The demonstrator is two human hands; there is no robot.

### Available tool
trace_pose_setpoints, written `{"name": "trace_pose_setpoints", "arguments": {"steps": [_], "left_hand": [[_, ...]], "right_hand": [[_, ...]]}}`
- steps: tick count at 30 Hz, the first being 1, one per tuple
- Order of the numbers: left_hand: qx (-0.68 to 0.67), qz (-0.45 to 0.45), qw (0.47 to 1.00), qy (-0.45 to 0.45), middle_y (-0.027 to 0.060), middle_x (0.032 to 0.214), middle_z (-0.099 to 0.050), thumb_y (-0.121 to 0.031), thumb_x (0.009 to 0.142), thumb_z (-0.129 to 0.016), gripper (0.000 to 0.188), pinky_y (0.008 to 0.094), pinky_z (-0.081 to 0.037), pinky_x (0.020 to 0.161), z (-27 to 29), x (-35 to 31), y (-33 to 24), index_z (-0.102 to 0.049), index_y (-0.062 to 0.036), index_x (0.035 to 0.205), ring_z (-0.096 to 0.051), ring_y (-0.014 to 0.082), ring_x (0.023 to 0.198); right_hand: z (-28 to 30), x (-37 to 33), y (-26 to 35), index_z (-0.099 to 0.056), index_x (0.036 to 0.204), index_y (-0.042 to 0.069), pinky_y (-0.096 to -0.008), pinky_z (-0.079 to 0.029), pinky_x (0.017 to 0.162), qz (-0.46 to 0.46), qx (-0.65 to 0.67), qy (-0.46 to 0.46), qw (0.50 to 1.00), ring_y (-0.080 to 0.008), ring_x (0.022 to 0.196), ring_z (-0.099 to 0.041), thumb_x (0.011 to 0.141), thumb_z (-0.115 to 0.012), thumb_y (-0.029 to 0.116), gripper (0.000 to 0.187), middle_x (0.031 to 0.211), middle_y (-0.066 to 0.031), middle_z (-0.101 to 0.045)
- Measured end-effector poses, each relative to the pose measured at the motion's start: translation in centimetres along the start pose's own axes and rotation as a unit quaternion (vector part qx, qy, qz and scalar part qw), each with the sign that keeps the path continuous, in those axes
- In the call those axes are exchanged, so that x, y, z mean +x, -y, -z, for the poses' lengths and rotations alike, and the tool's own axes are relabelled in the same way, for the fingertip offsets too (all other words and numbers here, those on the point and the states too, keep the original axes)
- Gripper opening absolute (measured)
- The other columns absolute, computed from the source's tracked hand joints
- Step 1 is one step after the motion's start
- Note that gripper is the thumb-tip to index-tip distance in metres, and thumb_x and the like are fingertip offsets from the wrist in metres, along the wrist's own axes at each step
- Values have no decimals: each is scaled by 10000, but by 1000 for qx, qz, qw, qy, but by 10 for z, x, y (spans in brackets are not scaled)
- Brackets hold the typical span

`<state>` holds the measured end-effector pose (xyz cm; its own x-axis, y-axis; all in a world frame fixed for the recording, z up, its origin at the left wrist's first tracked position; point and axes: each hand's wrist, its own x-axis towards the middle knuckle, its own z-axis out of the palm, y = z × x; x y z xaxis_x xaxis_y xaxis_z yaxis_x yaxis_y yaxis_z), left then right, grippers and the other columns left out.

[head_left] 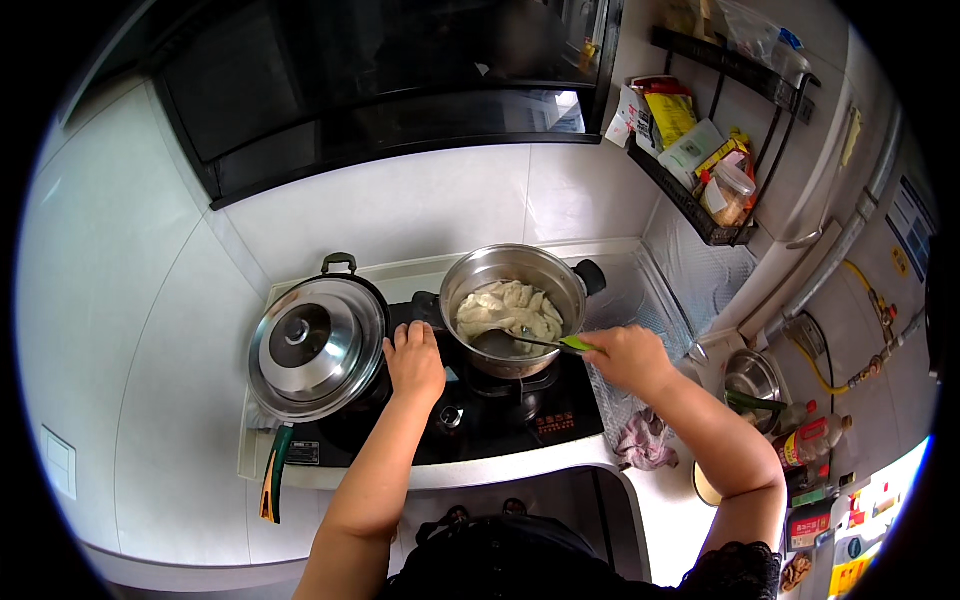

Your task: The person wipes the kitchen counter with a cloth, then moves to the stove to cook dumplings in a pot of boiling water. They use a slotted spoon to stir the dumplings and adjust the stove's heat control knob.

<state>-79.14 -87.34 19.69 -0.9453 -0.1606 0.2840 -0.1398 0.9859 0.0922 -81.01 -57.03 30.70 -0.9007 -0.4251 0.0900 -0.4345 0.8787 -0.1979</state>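
Observation:
A steel pot [476,262] with black side handles stands on the right burner. Pale dumplings [512,300] lie together in cloudy liquid inside it. My right hand [632,357] is closed around the green-ended handle of a ladle [495,344], whose dark bowl dips in at the pot's near side. Between the pot and a lidded frying pan, my left hand [414,362] hovers with fingers stretched out, holding nothing. Its fingertips are just below the pot's left handle; whether they touch it I cannot tell. A steel lid [345,372] with a dark glass centre covers the pan.
The pan's green handle [273,480] sticks out past the front edge of the black gas stove [480,430]. A crumpled pink cloth [647,441] lies right of it. Bottles [815,440] and a steel bowl [752,375] stand farther right. A black wall rack [690,200] holds packets and a jar.

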Motion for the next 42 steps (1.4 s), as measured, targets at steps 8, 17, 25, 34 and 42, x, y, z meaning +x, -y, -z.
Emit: {"name": "trace_pose_setpoints", "arguments": {"steps": [8,17,25,34,42], "left_hand": [[25,-5,999,-35,76,1293,-493,-122,875,-580,376,524,-337,1044,-6,-1,0,-570,-14,1234,-431,298,1242],[27,-7,998,-51,79,1288,-499,-123,870,-585,374,525,-348,1030,-9,-1,1,-581,-8,1226,-439,300,1236],[28,-4,999,-42,85,1283,-496,-128,870,-588,373,527,-342,1032,-8,-1,0,-580,-5,1222,-441,309,1233],[4,-2,1000,-18,79,1303,-466,-88,854,-553,429,550,-314,1068,-7,0,-1,-542,5,1273,-411,309,1255],[17,-8,998,-55,86,1269,-506,-126,863,-595,373,521,-353,1014,-9,-1,0,-583,-1,1214,-448,306,1219]], "right_hand": [[-57,-1,2,-654,1096,186,-439,-539,591,41,7,-104,994,-322,673,-670,856,-640,277,257,746,-125,-674],[-45,4,-3,-640,1121,171,-439,-538,585,42,-11,-168,985,-320,669,-671,857,-628,237,273,781,-122,-680],[53,-16,-4,-666,1049,180,-445,-526,573,53,-95,-122,987,-326,657,-665,852,-636,258,214,713,-125,-668],[94,-11,21,-706,872,125,-409,-547,637,86,-190,55,976,-303,778,-690,841,-655,225,117,813,-110,-692],[69,9,33,-704,868,81,-411,-554,687,64,-214,96,970,-321,816,-696,839,-662,220,148,893,-128,-699]]}}
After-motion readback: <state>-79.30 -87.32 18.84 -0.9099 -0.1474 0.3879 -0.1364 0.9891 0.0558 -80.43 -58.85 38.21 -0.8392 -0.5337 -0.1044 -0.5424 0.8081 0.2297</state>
